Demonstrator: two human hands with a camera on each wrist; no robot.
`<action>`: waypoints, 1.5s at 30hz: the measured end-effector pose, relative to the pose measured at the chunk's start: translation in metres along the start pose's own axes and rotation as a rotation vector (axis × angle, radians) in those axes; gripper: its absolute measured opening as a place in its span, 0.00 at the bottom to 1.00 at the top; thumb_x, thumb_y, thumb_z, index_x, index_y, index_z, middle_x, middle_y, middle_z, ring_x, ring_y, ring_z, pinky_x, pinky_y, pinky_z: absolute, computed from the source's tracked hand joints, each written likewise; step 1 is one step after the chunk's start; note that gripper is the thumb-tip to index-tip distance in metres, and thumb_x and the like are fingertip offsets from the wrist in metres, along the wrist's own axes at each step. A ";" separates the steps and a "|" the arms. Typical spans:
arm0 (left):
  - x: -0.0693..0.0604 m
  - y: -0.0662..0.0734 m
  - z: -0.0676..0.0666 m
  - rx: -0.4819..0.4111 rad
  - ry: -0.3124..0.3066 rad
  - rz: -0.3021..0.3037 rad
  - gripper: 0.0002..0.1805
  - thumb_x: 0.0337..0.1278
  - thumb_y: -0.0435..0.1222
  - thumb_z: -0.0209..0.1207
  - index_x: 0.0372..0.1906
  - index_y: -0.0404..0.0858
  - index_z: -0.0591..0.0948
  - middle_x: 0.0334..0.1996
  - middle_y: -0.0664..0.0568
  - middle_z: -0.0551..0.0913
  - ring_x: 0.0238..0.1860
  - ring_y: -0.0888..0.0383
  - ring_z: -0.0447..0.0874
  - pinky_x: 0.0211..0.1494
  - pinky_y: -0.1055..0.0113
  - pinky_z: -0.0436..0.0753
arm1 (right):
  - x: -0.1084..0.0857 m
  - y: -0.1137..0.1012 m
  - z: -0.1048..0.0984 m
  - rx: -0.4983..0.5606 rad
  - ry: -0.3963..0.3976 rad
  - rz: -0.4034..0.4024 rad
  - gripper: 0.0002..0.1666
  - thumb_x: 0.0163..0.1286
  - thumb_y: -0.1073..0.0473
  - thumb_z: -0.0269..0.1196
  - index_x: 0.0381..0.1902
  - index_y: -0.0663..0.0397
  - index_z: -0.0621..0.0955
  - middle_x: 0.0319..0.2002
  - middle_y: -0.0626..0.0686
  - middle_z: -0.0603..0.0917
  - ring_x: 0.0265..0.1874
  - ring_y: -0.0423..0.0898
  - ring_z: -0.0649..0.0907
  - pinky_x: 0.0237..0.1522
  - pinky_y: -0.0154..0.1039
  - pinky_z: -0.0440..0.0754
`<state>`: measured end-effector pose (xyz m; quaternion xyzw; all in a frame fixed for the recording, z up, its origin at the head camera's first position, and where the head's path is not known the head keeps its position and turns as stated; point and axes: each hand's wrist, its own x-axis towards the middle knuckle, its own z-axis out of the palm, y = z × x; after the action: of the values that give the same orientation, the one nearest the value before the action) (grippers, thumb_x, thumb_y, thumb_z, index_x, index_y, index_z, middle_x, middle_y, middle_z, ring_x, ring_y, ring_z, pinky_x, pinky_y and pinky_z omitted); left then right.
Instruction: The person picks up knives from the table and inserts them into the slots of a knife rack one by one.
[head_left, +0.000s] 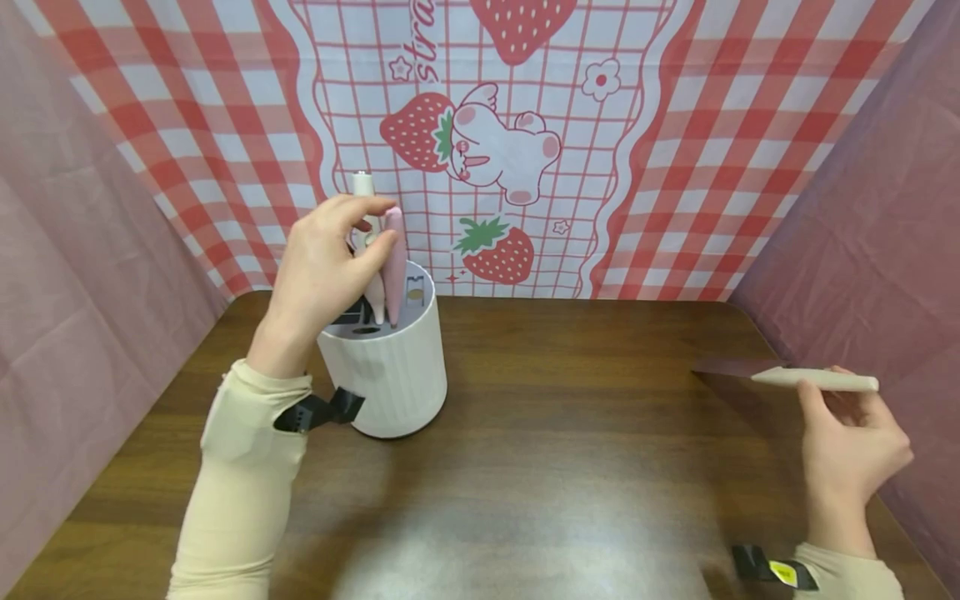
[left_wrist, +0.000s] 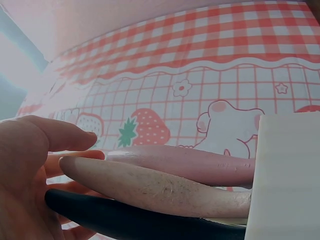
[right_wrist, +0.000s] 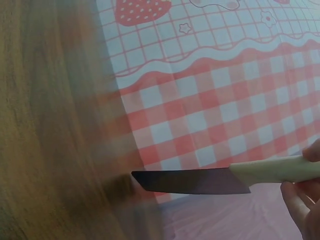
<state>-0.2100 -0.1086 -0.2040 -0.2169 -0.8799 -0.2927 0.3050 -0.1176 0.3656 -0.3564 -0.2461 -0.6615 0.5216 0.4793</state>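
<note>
My left hand [head_left: 322,267] is at the handles standing in a white round knife block [head_left: 390,383]. Its fingertips are at the top end of a pink handle [head_left: 394,267]; the fingers are not wrapped round it. In the left wrist view, a beige handle [left_wrist: 155,190] and a black handle [left_wrist: 145,217] lie beside the pink one, near the palm. On the right, my right hand [head_left: 855,442] holds a knife by its cream handle [head_left: 817,380], above the table. Its dark blade [right_wrist: 195,181] points left, tip outward, in the right wrist view.
The brown wooden table [head_left: 525,467] spans the space between the hands. Behind it hangs a red-and-white checked cloth [head_left: 697,167] with strawberry prints. Pink fabric [head_left: 870,275] walls both sides. A taller white handle [head_left: 363,183] rises at the block's back.
</note>
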 end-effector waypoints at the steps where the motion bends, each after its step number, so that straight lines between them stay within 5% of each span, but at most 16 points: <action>1: 0.000 0.000 0.000 -0.002 0.007 0.002 0.18 0.57 0.41 0.56 0.51 0.39 0.79 0.47 0.47 0.80 0.42 0.54 0.77 0.35 0.62 0.74 | 0.000 -0.001 0.000 0.004 -0.001 -0.007 0.18 0.48 0.67 0.69 0.40 0.56 0.84 0.28 0.34 0.83 0.28 0.25 0.81 0.33 0.17 0.75; 6: -0.005 0.002 -0.002 -0.011 0.033 0.020 0.18 0.57 0.40 0.56 0.51 0.40 0.79 0.47 0.47 0.80 0.43 0.55 0.77 0.32 0.64 0.71 | 0.002 -0.004 0.003 0.032 -0.008 -0.041 0.18 0.48 0.68 0.69 0.40 0.59 0.84 0.28 0.35 0.84 0.29 0.28 0.82 0.33 0.18 0.76; 13: -0.010 0.003 0.000 -0.042 0.063 0.055 0.17 0.56 0.39 0.57 0.51 0.39 0.79 0.48 0.47 0.80 0.46 0.53 0.76 0.43 0.60 0.75 | 0.002 -0.008 0.004 0.040 -0.025 -0.066 0.18 0.48 0.68 0.69 0.41 0.60 0.83 0.29 0.36 0.84 0.30 0.29 0.83 0.35 0.19 0.77; 23: -0.019 0.013 0.004 -0.101 0.099 0.151 0.17 0.54 0.35 0.58 0.51 0.40 0.79 0.49 0.50 0.79 0.36 0.55 0.76 0.38 0.63 0.74 | -0.001 -0.020 0.009 0.013 -0.049 -0.196 0.18 0.50 0.68 0.68 0.42 0.61 0.83 0.33 0.38 0.85 0.34 0.31 0.83 0.38 0.21 0.78; 28: -0.022 0.018 0.007 -0.119 0.113 0.197 0.17 0.53 0.33 0.59 0.50 0.39 0.79 0.50 0.49 0.79 0.46 0.53 0.76 0.52 0.60 0.73 | -0.004 -0.025 0.012 0.008 -0.063 -0.237 0.17 0.51 0.67 0.67 0.42 0.60 0.83 0.35 0.40 0.85 0.34 0.32 0.83 0.39 0.22 0.78; 30: -0.023 0.019 0.008 -0.120 0.125 0.219 0.17 0.52 0.33 0.60 0.50 0.38 0.79 0.50 0.48 0.79 0.54 0.52 0.74 0.58 0.57 0.70 | -0.005 -0.027 0.013 0.004 -0.067 -0.246 0.17 0.51 0.67 0.67 0.43 0.60 0.83 0.36 0.41 0.85 0.35 0.32 0.83 0.39 0.22 0.78; 45: -0.034 0.028 0.023 -0.105 0.165 0.375 0.18 0.52 0.34 0.60 0.50 0.37 0.79 0.46 0.48 0.81 0.50 0.55 0.76 0.55 0.64 0.73 | -0.011 -0.044 0.024 0.080 -0.087 -0.239 0.18 0.49 0.68 0.68 0.41 0.63 0.83 0.30 0.39 0.85 0.31 0.33 0.83 0.35 0.21 0.78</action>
<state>-0.1791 -0.0802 -0.2304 -0.3678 -0.7797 -0.2931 0.4134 -0.1266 0.3312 -0.3199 -0.1235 -0.6849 0.4970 0.5183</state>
